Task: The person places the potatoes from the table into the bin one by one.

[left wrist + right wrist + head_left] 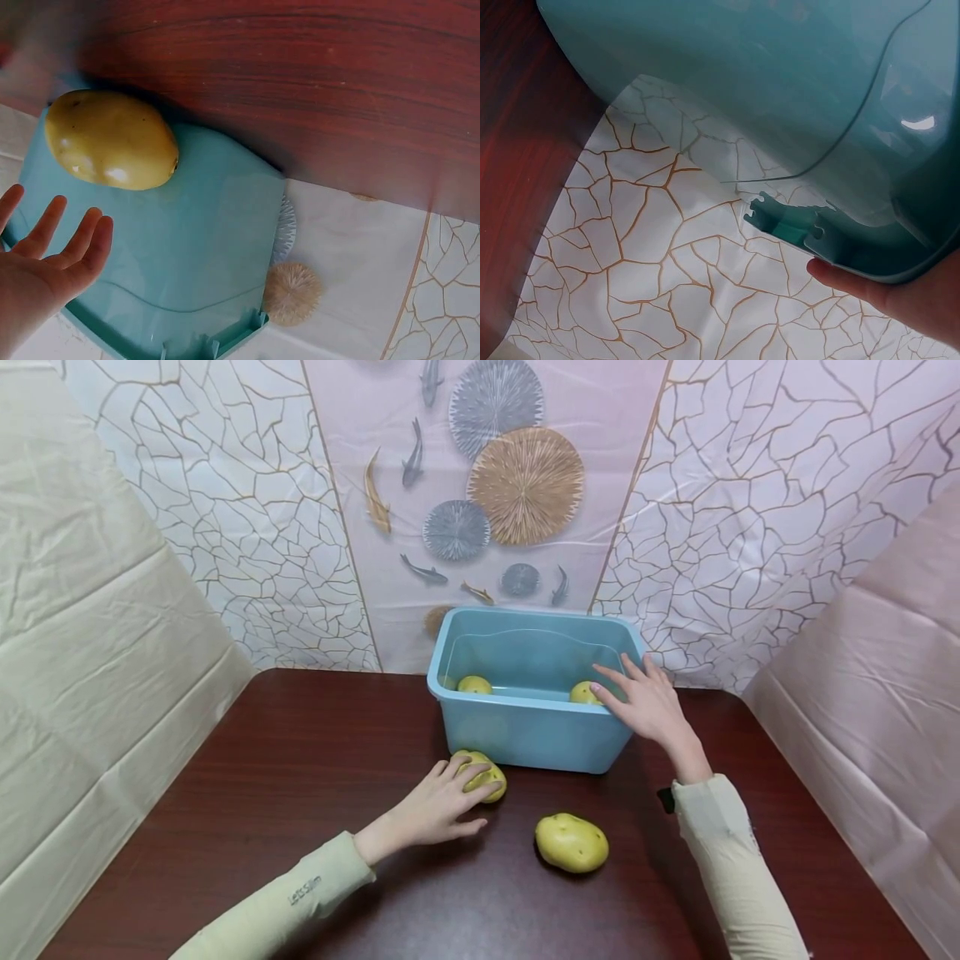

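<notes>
In the head view my left hand hovers with spread fingers over a yellow potato in front of a blue plastic bin. The left wrist view has the fingers apart from that potato, with nothing between them. My right hand is at the bin's front right corner, fingers extended over the rim above a potato inside. From the right wrist, one finger shows right at the bin's rim. Another potato lies at the left inside the bin.
One more potato lies on the dark red-brown table, nearer to me and right of my left hand. Behind the bin hangs a patterned cloth. Pale cloth walls stand along both sides of the table.
</notes>
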`<state>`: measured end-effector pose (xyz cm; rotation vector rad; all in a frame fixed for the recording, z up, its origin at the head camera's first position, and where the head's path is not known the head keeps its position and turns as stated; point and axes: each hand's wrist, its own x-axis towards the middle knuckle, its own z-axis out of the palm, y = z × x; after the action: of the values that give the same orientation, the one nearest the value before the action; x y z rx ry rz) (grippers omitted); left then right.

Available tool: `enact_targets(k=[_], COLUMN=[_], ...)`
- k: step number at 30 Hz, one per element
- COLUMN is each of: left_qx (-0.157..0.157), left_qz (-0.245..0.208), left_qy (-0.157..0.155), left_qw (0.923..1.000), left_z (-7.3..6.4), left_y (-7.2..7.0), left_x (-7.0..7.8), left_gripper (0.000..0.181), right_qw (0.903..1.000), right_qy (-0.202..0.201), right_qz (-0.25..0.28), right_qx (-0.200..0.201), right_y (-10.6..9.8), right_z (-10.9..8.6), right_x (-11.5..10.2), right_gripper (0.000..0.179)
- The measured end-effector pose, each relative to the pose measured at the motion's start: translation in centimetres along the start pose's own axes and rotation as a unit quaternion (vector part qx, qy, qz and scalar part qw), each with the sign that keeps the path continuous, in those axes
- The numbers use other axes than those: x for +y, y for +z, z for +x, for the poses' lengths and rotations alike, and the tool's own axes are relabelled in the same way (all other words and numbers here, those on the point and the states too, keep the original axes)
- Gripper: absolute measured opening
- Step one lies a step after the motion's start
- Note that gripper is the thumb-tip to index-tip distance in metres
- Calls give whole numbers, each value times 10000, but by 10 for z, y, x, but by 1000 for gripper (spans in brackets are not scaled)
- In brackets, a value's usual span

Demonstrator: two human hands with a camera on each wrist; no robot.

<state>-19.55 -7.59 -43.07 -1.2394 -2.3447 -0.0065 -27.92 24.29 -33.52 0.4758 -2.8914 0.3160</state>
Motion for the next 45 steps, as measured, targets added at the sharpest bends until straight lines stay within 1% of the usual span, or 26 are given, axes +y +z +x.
enact_targets(k=[10,16,19,32,38,45], left_qx=[-199,-213,-211,-694,-765,-740], left_qz=[-120,-90,-175,-512,-443,-333], left_qy=[-43,-67,-79,-205,-268,-243], left_qw=[9997,9997,9996,9961,9957,9964], left_z=[1,1,2,4,5,7], left_y=[6,11,12,16,19,23], left_x=[-2,-3,-3,-3,-5,-8], left_gripper=[51,52,53,54,55,55], right_qw=[10000,10000,10000,10000,10000,10000], right_qy=[16,14,7,24,18,20], right_qz=[-11,-27,-22,28,32,41], right_qx=[-8,0,6,26,31,21], right_y=[1,1,1,2,1,1], right_z=[0,-1,-1,-2,-1,-1], right_x=[0,1,1,-1,-1,-1], right_gripper=[64,63,63,62,63,62])
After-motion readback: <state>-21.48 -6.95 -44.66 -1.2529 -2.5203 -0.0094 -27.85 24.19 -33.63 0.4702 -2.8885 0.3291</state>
